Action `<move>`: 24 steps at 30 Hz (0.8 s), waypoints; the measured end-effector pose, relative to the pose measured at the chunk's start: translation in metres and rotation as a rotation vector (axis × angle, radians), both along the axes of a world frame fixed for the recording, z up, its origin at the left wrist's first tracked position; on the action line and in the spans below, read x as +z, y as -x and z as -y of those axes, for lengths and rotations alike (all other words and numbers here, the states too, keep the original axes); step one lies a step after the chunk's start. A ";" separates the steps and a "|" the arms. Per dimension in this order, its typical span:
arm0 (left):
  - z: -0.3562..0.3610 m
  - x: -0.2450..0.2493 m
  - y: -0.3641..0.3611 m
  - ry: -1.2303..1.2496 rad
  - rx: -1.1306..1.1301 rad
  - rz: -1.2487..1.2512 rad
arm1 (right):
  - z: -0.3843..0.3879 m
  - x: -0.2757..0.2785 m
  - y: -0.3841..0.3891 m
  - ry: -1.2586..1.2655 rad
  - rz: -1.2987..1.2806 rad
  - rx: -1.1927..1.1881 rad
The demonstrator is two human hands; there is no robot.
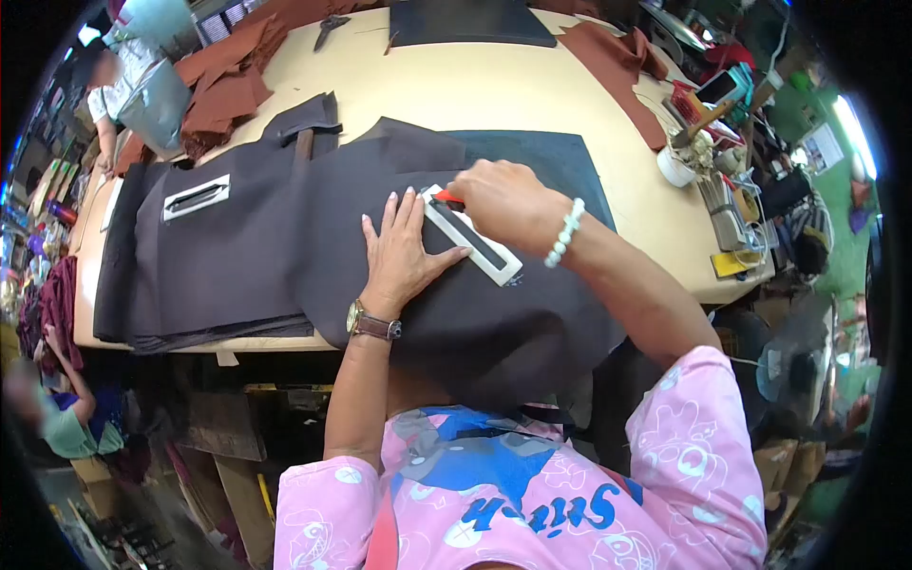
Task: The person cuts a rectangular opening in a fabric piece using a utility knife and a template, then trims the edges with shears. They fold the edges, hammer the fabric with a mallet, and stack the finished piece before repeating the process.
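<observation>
A dark brown sheet of material (456,323) lies over the table's front edge and hangs down toward me. On it rests a white rectangular frame (494,269) with a long narrow slot, lying at a slant. My left hand (399,252) is spread flat, its thumb and fingertips at the near side of the frame. My right hand (508,199) is closed on an orange-red tool (446,197), whose tip meets the upper end of the slot. The fist hides most of the tool, so its kind cannot be made out.
A second white slotted frame (197,198) lies on stacked dark sheets (218,266) at left. A dark mat (541,152) is partly under the work. Brown scraps (228,90), scissors (330,30) and a white tub (675,166) sit around. Another person (123,85) stands far left.
</observation>
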State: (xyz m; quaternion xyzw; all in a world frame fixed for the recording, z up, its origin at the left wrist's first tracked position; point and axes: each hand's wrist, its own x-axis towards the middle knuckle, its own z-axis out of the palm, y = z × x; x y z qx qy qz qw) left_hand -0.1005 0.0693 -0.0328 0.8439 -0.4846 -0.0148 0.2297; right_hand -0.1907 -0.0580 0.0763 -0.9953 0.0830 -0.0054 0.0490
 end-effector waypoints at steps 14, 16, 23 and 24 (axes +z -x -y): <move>0.000 -0.003 -0.001 0.009 0.009 0.009 | -0.008 -0.004 0.039 -0.053 -0.093 -0.083; 0.000 -0.002 0.000 -0.002 0.012 0.011 | -0.007 -0.004 0.050 -0.064 -0.125 -0.090; 0.000 0.001 0.001 -0.020 0.012 0.019 | -0.019 0.003 0.098 -0.040 -0.087 -0.118; 0.001 0.001 0.001 -0.026 0.015 0.024 | -0.022 0.005 0.104 -0.036 -0.110 -0.137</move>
